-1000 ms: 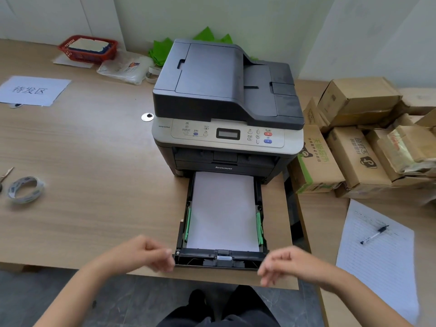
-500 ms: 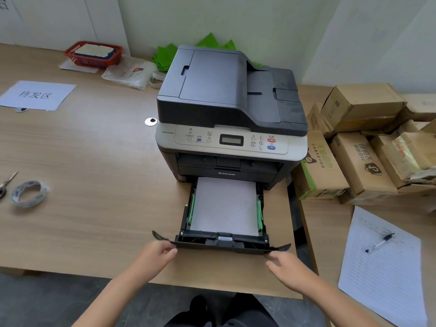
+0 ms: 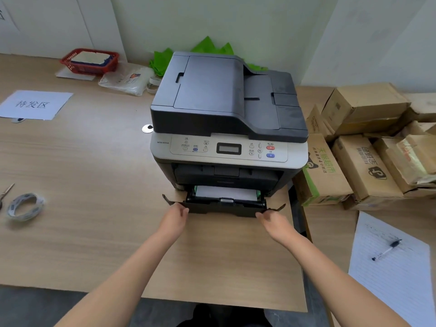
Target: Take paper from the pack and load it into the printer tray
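Since the earlier frame I've pushed the tray (image 3: 224, 208) most of the way into the printer (image 3: 226, 109). Only a strip of paper (image 3: 224, 192) shows, centre frame. My left hand (image 3: 175, 217) and right hand (image 3: 273, 221) press the front panel's ends, fingers together. Whether they hook its edge, I cannot tell. Loading looks done; only seating the tray fully remains.

Tape roll (image 3: 24, 206), pen (image 3: 387, 250), cardboard boxes (image 3: 361, 161)
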The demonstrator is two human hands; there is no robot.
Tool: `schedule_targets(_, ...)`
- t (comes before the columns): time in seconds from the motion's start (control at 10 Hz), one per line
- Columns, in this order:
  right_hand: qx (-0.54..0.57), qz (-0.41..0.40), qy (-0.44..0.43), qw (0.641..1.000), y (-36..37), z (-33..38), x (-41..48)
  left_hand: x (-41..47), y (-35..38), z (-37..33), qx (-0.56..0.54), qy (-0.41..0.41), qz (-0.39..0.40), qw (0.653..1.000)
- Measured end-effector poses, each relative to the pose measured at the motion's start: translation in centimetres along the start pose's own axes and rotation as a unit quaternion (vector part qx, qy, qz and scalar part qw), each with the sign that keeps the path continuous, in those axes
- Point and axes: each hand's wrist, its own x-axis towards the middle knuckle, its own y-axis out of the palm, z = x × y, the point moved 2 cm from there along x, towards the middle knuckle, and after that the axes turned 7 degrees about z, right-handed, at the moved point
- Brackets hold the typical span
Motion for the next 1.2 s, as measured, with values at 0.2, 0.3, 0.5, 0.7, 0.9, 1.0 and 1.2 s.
schedule_targets(0.2, -0.032, -0.022, 0.035, 0.999, -1.2, 2.1, 3.5, 3.3, -0.2, -1.9, 0.069, 0.002, 0.010, 0.998)
schedule_targets(0.3, -0.032, -0.045, 0.054, 0.997, -1.4, 2.2, 4.9, 4.4, -0.1, -2.3, 0.072, 0.006, 0.020, 0.997)
schedule_targets(0.5, -0.048, -0.062, 0.083, 0.994, -1.7, 2.2, 5.8, 5.3, 0.0, -2.0, 0.073, 0.004, 0.020, 0.997)
schedule_targets(0.7, -0.028, -0.059, 0.076, 0.995, -3.0, 3.1, 5.8, 5.7, -0.9, -2.5, 0.041, 0.011, 0.019, 0.999)
schedule_targets(0.9, -0.016, -0.032, 0.026, 0.999, -2.5, 4.1, 3.2, 2.7, -1.6, -3.0, 0.077, 0.026, 0.023, 0.996)
schedule_targets(1.0, 0.011, -0.034, -0.031, 0.999, -2.7, 6.6, 0.9, 0.6, -2.7, -4.8, 0.038, 0.066, 0.004, 0.997)
schedule_targets(1.2, -0.006, -0.025, -0.189, 0.982, -4.8, 14.4, -3.5, -3.4, -8.5, -5.6, 0.005, 0.064, -0.141, 0.988)
